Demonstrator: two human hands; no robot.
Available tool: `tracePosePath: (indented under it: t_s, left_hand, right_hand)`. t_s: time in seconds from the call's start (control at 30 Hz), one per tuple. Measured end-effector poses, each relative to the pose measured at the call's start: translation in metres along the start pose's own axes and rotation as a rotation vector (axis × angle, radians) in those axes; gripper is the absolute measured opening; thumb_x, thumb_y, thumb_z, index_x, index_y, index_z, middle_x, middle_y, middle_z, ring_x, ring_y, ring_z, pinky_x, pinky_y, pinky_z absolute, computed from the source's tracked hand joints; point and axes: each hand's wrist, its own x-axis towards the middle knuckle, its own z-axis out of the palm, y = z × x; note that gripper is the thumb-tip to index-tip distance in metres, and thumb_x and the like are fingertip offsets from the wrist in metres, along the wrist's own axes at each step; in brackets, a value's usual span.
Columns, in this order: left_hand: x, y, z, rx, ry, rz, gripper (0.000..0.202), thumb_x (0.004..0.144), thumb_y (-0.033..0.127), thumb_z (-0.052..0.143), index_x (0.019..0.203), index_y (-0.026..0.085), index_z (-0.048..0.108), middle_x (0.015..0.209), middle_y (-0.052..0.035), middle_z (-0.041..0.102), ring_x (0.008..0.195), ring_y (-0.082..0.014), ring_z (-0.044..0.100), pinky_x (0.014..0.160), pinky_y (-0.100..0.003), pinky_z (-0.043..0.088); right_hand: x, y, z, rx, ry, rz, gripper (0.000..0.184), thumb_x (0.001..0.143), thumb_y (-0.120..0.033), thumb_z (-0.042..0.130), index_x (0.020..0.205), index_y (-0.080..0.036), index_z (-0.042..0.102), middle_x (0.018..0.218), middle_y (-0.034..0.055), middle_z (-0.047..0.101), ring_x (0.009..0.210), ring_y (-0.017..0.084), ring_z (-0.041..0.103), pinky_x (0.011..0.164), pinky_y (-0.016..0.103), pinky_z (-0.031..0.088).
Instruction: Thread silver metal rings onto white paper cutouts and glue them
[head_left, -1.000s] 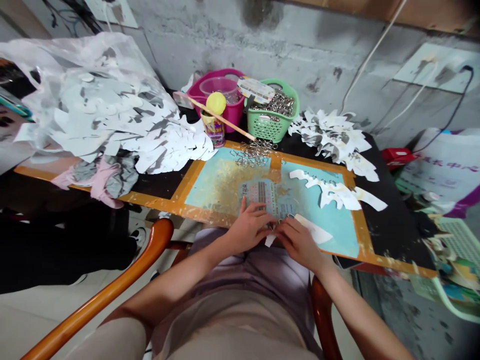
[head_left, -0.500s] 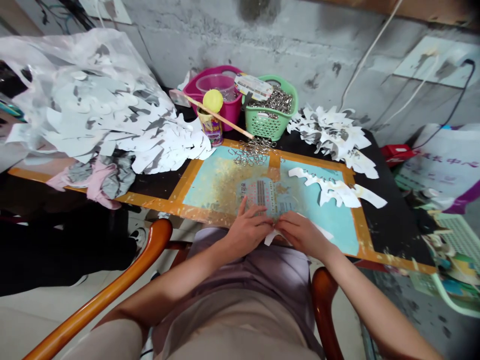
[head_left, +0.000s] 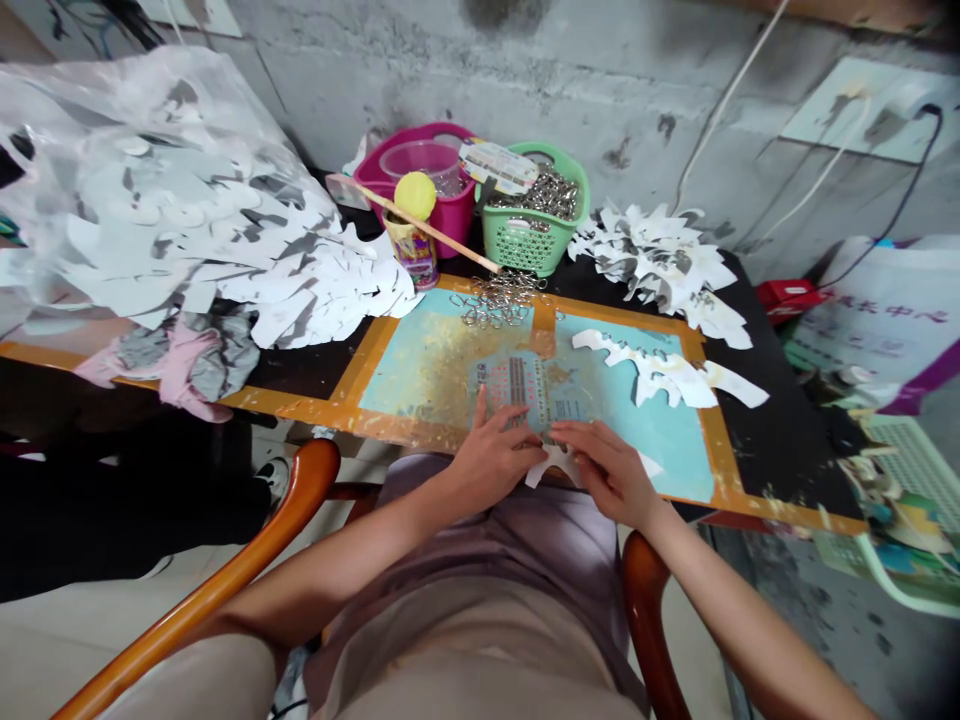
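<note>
Your left hand point(head_left: 495, 462) presses beside a white paper cutout point(head_left: 553, 466), grip hard to tell; your right hand point(head_left: 606, 472) holds it in a narrow pinch. The cutout lies at the near edge of the blue painted board point(head_left: 660, 450), just below a printed card point(head_left: 510, 390); metal rings point(head_left: 499, 303) sit beyond.

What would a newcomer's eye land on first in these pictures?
A big heap of white cut-paper shapes dominates the left of the table. At the back, a green plastic basket of metal rings stands beside a pink tub. At front centre, the left hand and right hand work at a white cut-paper piece on a turquoise painted board.
</note>
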Motion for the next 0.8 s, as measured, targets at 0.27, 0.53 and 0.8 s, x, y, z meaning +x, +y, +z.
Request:
tracePosePath:
  t_s: [0.27,0.53,0.8]
  left_hand:
    - [0.001,0.002,-0.003,0.023,-0.017,0.006,0.023,0.095,0.022,0.055,0.110,0.031,0.071,0.104,-0.0025,0.073,0.128,-0.0305,0.050,0.116,-0.070,0.011]
    - [0.000,-0.006,-0.015,-0.133,-0.090,0.011,0.024,0.092,0.020,0.054,0.113,0.021,0.065,0.115,-0.0063,0.069,0.127,-0.0266,0.051,0.121,-0.059,0.016]
    - [0.040,-0.011,-0.022,-0.014,-0.292,-0.006,0.017,0.091,0.023,0.056,0.097,0.016,0.070,0.128,-0.0161,0.049,0.123,-0.0355,0.048,0.109,-0.069,0.028]
  right_hand:
    - [-0.004,-0.001,0.012,-0.121,-0.086,-0.003,0.056,0.092,-0.009,0.043,0.145,-0.020,0.033,0.102,0.0119,0.067,0.091,0.027,0.059,0.075,0.043,0.054]
    - [0.000,-0.008,0.014,-0.192,-0.108,0.004,0.059,0.093,-0.011,0.046,0.148,-0.017,0.026,0.102,0.0122,0.068,0.093,0.029,0.060,0.080,0.046,0.054]
    - [-0.006,-0.009,0.014,-0.172,-0.080,0.033,0.064,0.091,-0.011,0.048,0.149,-0.017,0.023,0.105,0.0114,0.071,0.097,0.030,0.062,0.086,0.048,0.051]
